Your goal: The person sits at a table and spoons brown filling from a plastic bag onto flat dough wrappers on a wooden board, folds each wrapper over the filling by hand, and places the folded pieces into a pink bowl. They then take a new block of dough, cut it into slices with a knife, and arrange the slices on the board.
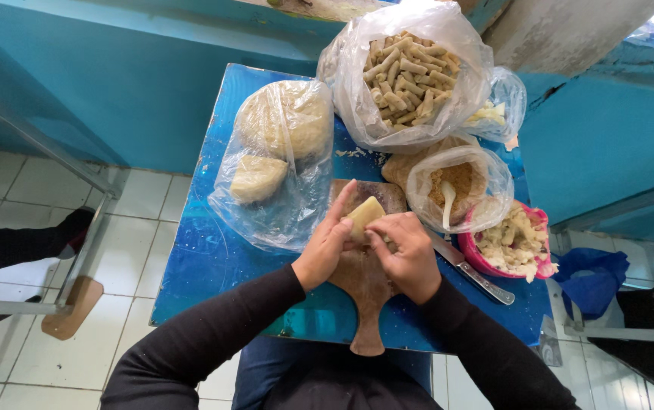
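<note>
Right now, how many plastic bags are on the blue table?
4: a dough bag at left, a bag of rolls at the back, a small bag behind it, a crumb bag mid-right. Others may be hidden.

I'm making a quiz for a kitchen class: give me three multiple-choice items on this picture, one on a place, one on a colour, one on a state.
1. Where does the knife lie?
A. On the blue table, right of the wooden board
B. Inside the pink bowl
C. On the floor tiles

2. What colour is the bowl of pale filling?
A. Green
B. Pink
C. Black

3. What is the state of the pale wrapper over the wooden board?
A. Lying untouched on the table
C. Sealed inside a bag
B. Held between both hands

Answers: 1 A, the blade rests on the table between board and bowl. 2 B, its rim shows pink. 3 B, the left hand and the right hand both grip it.
</note>
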